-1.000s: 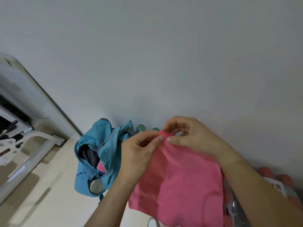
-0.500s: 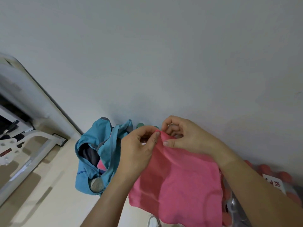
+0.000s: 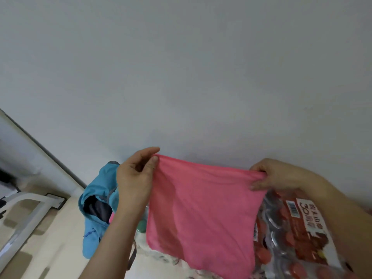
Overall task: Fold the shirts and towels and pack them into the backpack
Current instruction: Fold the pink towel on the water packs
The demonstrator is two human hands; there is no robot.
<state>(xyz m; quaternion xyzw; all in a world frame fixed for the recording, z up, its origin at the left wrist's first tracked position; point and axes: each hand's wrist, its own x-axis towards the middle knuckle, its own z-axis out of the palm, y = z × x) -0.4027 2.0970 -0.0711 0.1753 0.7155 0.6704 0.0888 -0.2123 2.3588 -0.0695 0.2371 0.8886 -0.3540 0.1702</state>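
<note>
A: Towel position?
B: Pink towel (image 3: 201,208) hangs spread out, just right of the open blue backpack (image 3: 96,198).
A: Grip?
B: Left hand (image 3: 134,178) and right hand (image 3: 277,176) each clamped on a top corner.

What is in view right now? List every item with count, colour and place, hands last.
pink cloth: one, pink, hanging at centre, top edge stretched between both hands.
backpack: one, blue with dark grey inside, mouth open, by the wall left of the cloth.
pack of bottles: one, clear wrap with red label and red caps, lower right, partly behind the cloth.
green cap: one, green, between the left forearm and the cloth; its bottle is hidden.
white frame: one, white, far left.
wall: one, pale grey, fills the upper view.
left hand: one, fingers pinch the cloth's top left corner.
right hand: one, fingers pinch the top right corner.
</note>
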